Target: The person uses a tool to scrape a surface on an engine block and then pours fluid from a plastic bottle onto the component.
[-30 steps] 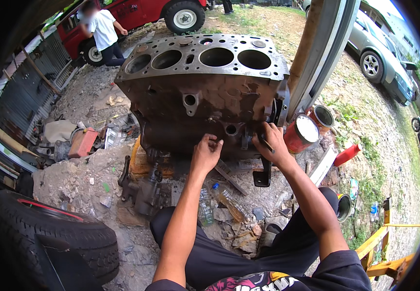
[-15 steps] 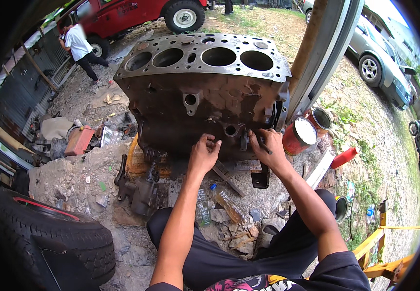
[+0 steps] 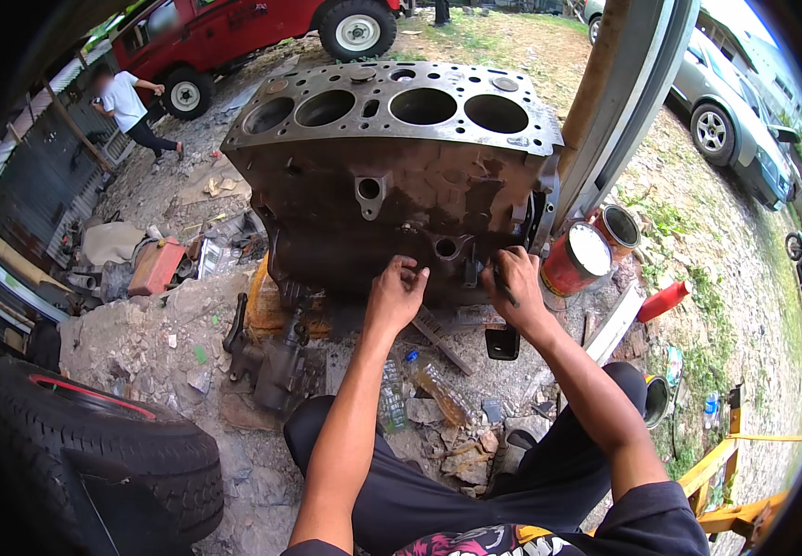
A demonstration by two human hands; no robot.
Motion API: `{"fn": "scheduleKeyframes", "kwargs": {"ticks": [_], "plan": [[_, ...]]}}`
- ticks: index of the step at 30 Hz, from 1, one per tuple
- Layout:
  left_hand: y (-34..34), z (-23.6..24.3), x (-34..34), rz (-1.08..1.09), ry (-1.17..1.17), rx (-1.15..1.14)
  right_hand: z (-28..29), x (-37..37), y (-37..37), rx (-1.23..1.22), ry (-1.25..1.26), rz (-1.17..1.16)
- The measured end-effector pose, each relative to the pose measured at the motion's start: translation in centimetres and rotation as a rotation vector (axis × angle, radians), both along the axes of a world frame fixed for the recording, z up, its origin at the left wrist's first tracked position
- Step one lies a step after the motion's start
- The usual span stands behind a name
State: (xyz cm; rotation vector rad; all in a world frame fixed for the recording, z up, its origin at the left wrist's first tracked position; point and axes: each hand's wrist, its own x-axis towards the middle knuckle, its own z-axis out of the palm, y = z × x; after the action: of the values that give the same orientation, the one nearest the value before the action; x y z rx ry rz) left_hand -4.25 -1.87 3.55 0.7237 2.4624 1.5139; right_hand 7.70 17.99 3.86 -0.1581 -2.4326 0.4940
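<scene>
Before us the engine block (image 3: 401,171) stands upright, its side brown and stained, four round bores open in its flat grey top; we hold a slim dark rod (image 3: 511,296) aslant near its lower right.

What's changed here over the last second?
The person in the white shirt has moved left, away from the red vehicle. The right hand still grips a slim dark tool, perhaps angled slightly steeper; nothing was visibly taken up or let go. The left hand stays by the engine block, which hasn't moved.
</scene>
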Motion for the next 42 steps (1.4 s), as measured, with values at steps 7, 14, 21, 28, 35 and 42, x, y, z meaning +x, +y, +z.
{"fn": "scheduleKeyframes", "kwargs": {"ticks": [7, 14, 21, 28, 35, 42], "plan": [[0.2, -0.4, 0.1, 0.001, 0.007, -0.014, 1.0, -0.3, 0.4, -0.007, -0.04, 0.011], [0.1, -0.3, -0.1, -0.01, -0.021, -0.023, 2.2, -0.1, 0.6, 0.002, -0.058, 0.02], [-0.1, -0.4, -0.2, 0.005, 0.009, 0.008, 2.7, -0.5, 0.3, -0.009, -0.013, 0.02], [-0.1, -0.4, -0.1, 0.003, 0.013, 0.001, 1.9, 0.1, 0.1, 0.045, -0.136, 0.052], [0.3, -0.2, 0.1, -0.021, -0.004, -0.01, 0.9, -0.1, -0.3, 0.011, -0.04, 0.017], [0.2, -0.2, 0.1, -0.026, 0.002, -0.001, 2.8, -0.6, 1.1, 0.043, -0.058, -0.003]]}}
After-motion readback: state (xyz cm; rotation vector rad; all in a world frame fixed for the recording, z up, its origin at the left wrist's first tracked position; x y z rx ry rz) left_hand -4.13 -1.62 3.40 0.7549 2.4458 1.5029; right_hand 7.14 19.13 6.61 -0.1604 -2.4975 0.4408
